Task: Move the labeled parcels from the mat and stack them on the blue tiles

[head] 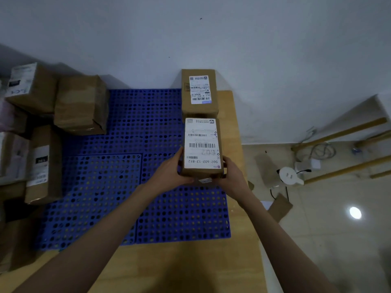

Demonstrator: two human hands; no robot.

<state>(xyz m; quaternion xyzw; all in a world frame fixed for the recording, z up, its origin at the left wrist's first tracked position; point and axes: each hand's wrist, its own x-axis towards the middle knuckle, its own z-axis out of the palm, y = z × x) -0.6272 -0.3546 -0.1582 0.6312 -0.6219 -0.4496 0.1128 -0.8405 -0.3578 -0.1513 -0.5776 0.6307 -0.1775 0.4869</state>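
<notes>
A brown cardboard parcel (201, 148) with a white shipping label on top is gripped at its near end by both hands, over the right side of the blue perforated tiles (127, 187). My left hand (171, 172) clasps its left near corner and my right hand (231, 174) clasps its right near corner. Just behind it, against the wall, a second labeled parcel (199, 92) stands at the tiles' far right corner. Whether the held parcel rests on the tiles or hovers is unclear.
Several more brown parcels (81, 104) are piled along the left edge of the tiles. A tan wooden surface (169, 267) lies under and in front of the tiles. On the tiled floor at right are a white power strip (289, 176), cables and wooden poles (338, 134).
</notes>
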